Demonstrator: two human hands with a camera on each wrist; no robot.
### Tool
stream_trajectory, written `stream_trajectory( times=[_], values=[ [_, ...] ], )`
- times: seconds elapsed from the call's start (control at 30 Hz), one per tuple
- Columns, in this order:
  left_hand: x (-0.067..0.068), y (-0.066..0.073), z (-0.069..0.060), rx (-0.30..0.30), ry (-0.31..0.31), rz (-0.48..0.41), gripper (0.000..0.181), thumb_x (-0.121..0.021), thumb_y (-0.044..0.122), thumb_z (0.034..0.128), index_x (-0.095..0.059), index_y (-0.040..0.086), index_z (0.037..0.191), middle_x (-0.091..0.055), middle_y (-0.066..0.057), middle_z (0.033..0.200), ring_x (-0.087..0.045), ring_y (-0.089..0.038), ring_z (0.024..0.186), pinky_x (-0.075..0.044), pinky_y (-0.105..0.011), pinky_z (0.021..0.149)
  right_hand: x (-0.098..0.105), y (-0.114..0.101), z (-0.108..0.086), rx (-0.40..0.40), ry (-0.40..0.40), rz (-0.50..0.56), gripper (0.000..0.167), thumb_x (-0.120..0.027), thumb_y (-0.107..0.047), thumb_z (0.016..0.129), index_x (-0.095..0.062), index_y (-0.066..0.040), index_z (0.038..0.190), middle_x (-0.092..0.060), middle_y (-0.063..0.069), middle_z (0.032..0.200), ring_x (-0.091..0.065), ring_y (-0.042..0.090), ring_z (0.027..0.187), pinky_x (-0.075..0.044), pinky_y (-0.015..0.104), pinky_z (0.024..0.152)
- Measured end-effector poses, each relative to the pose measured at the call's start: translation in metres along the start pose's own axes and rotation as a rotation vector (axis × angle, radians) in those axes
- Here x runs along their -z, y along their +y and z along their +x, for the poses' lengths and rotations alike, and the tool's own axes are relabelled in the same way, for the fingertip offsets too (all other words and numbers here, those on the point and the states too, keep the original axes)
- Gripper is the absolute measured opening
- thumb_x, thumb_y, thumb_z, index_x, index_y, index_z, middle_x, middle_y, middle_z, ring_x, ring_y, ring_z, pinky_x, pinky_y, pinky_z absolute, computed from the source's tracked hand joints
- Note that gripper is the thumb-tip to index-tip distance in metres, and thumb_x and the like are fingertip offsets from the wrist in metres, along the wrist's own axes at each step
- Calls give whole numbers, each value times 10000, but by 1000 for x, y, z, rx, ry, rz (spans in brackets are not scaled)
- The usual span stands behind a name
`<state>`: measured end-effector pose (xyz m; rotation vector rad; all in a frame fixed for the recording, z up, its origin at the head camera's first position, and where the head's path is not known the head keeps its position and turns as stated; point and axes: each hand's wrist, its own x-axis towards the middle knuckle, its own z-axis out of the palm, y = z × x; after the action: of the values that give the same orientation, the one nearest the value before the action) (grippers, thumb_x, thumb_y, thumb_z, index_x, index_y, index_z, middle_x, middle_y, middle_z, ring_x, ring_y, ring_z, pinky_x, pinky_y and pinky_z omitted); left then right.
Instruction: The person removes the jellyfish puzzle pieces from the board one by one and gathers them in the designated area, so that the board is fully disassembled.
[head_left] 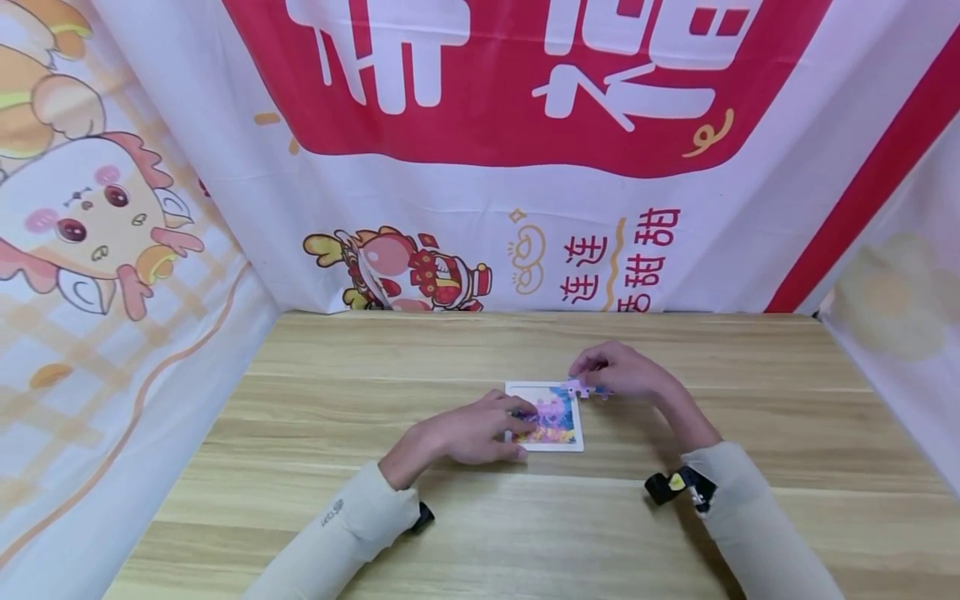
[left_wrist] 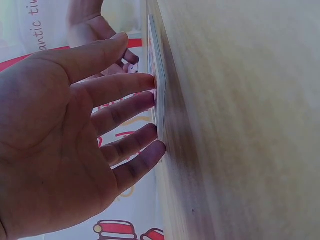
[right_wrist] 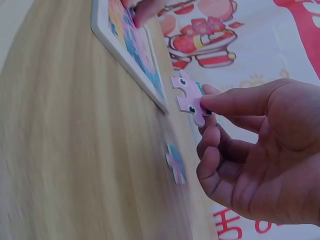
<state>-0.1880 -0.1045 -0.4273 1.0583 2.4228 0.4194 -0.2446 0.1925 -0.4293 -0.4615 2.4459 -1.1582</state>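
A jigsaw puzzle in a white tray (head_left: 558, 447) lies on the table, with a colourful pink, blue and yellow picture partly filled in. My left hand (head_left: 480, 431) rests its spread fingertips on the puzzle's left side, hiding part of it; the left wrist view shows these fingers (left_wrist: 122, 112) nearly straight. Above the tray's far right corner, my right hand (head_left: 622, 372) pinches a pink puzzle piece (right_wrist: 188, 95) with two dark eyes between thumb and fingers. A loose blue and pink piece (right_wrist: 176, 165) lies on the table beneath the right hand, apart from the tray.
The wood-grain table (head_left: 480, 533) meets a printed white and red cloth (head_left: 487, 192) at its back edge. Another patterned cloth (head_left: 112, 375) hangs along the left side. A black wrist camera (head_left: 663, 489) sits at the right sleeve.
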Motion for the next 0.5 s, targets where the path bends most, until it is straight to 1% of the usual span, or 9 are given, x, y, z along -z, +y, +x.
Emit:
stream_trajectory(
  times=[0.07,0.2,0.3,0.5],
  values=[
    [0,0,0,5,-1,-1,524,-626,405,1085,-565,207,1565,-398,33,1728,-353,-220,1571,-376,-439,1292,4,3,-3,2,6,-10,225,-647,-104,1025,-763,-33,1204,-744,136,1098,-636,237,919,-530,318,776],
    [-1,0,0,12,0,-3,525,-631,409,1082,-568,210,1563,-398,39,1727,-354,-216,1567,-385,-439,1285,13,11,-8,-20,19,-34,218,-641,-123,1037,-767,-59,1203,-751,116,1154,-650,233,1042,-518,324,886],
    [-1,0,0,17,0,-8,529,-634,413,1079,-568,209,1562,-396,44,1727,-352,-211,1564,-388,-437,1282,20,17,-13,-48,23,-37,217,-637,-132,1044,-767,-74,1207,-747,103,1159,-641,234,1066,-502,324,915],
    [0,1,0,29,-3,-24,528,-634,412,1080,-568,210,1562,-392,57,1727,-341,-202,1571,-385,-438,1285,31,27,-20,-49,14,-37,233,-625,-128,1052,-751,-41,1228,-742,126,1164,-635,235,1059,-512,318,916]
  ],
)
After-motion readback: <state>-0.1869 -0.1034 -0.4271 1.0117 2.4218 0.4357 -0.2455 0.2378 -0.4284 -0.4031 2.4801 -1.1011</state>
